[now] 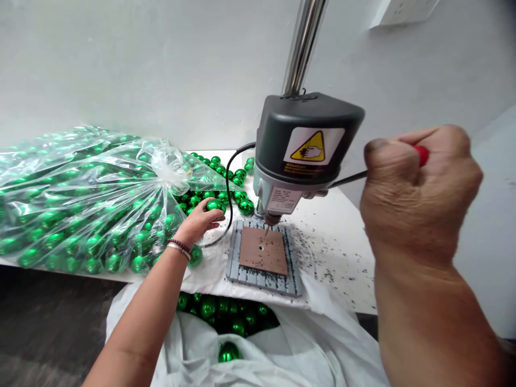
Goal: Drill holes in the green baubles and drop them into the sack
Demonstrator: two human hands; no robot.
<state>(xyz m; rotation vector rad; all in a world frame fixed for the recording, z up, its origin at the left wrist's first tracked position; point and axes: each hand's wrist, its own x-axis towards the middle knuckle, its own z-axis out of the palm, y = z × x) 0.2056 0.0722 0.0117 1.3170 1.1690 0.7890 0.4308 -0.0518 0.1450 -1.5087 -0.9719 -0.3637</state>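
Note:
My left hand [200,219] is closed around a shiny green ball ornament [215,205], left of the drill press [308,142]. My right hand [417,196] grips the red-ended lever handle [422,155] of the press, up at the right. Below the chuck, the thin drill bit [267,231] points down at a brown square board [258,258] with a small hole near its middle. That board lies on the grooved grey base plate [234,263]. Nothing rests on the board except dark shavings.
A large clear plastic bag [100,204] full of green balls fills the left of the white table [342,247]. Loose balls [245,206] lie behind my left hand. A black cable [230,185] loops beside the press. Below the front edge, white cloth [282,360] surrounds more balls.

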